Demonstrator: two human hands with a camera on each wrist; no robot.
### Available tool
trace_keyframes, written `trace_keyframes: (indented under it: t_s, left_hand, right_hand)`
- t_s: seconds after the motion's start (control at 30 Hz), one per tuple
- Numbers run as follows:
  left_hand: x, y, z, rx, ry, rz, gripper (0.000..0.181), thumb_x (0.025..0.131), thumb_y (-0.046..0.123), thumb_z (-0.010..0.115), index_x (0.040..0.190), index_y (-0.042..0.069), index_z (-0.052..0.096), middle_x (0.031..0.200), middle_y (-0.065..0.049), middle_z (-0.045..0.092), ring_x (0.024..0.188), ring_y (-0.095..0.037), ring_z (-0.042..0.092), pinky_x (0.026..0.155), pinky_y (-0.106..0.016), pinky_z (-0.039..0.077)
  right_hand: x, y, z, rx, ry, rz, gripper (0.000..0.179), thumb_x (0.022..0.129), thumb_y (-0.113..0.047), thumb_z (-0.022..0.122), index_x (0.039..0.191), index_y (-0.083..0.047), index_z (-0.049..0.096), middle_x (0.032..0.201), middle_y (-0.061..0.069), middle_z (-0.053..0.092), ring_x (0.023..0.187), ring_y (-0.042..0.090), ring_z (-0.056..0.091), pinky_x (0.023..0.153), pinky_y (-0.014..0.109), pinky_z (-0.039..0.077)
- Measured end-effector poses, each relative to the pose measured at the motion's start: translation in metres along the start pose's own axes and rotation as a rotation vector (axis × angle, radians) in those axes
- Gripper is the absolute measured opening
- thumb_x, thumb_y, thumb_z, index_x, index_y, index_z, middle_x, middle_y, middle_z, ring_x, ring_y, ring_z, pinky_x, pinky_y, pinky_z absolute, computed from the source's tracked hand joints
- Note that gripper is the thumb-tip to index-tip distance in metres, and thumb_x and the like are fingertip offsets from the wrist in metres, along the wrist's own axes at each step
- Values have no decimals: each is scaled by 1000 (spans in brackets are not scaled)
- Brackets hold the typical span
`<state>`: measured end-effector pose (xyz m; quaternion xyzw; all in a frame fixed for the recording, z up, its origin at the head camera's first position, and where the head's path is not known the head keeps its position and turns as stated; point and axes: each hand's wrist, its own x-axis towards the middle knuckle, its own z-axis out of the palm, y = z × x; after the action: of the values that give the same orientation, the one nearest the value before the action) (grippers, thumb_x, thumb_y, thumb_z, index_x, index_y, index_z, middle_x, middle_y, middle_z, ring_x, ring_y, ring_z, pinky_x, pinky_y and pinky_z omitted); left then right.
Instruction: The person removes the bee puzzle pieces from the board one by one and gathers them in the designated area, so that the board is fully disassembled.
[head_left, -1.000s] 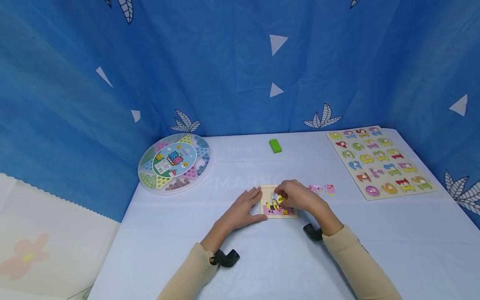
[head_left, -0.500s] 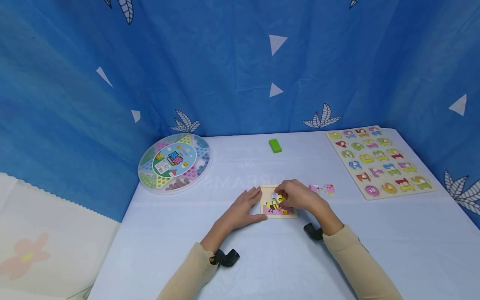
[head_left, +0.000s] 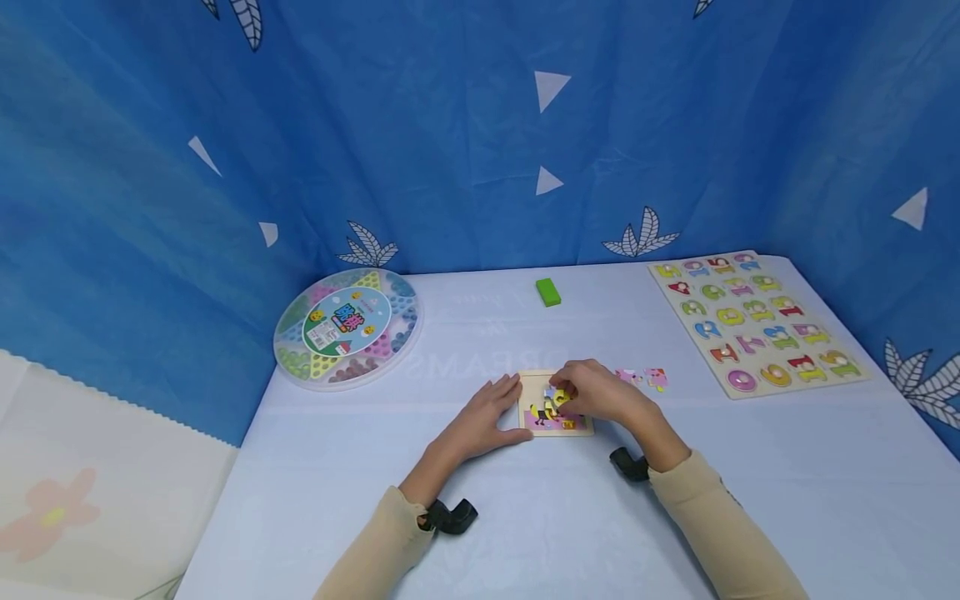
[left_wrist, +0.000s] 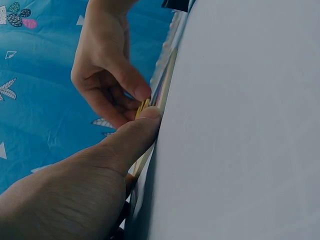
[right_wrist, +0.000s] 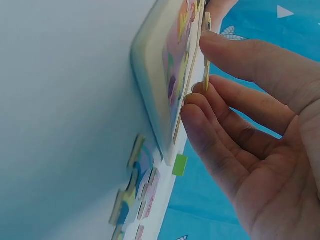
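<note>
A small wooden puzzle tray (head_left: pixel 531 385) with a bee picture lies on the white table. My left hand (head_left: pixel 483 421) rests at its left side, fingers extended and thumb on the near left corner. In the left wrist view, that thumb (left_wrist: pixel 132 137) lies along the tray's edge. My right hand (head_left: pixel 600 393) is over the tray and pinches a thin jigsaw piece (right_wrist: pixel 206 75) between thumb and fingers, held on edge just above the picture. Fitted pieces fill the tray's lower part; bare wood shows at its upper left. The right hand covers the tray's right part.
Loose jigsaw pieces (head_left: pixel 656 379) lie right of the tray, several more showing in the right wrist view. A green block (head_left: pixel 548 292) is at the back. A round Chinese checkers box (head_left: pixel 347 329) stands left, a number puzzle board (head_left: pixel 757 325) right. A blue curtain (head_left: pixel 450 125) hangs behind.
Both hands stay in nearly the same place, the right still pinching the jigsaw piece over the tray. The head view has shifted very slightly.
</note>
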<state>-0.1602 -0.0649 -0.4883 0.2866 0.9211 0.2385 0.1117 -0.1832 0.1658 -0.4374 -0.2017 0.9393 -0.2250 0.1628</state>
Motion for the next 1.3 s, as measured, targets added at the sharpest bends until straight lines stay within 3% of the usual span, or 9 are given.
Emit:
trace_keyframes:
  t_s: [0.73,1.3]
  left_hand:
    - [-2,-1,-1,16,9,5,86,88,52,66,152,5,32,162,-6,25,151,-22,20,124,-40,17]
    - [1,-2,2,22,7,11,87,88,52,66,152,6,30,162,-5,24,152,-21,19,125,-40,17]
  right_hand:
    - [-23,20,-2,11,40,-35,41,78,-16,82,116,-5,70,88,-2,61,77,11,51,67,22,47]
    - [-41,43,-13,51,61,54,45,77,-13,82,119,-5,69,94,0,63,84,15,54,75,27,52]
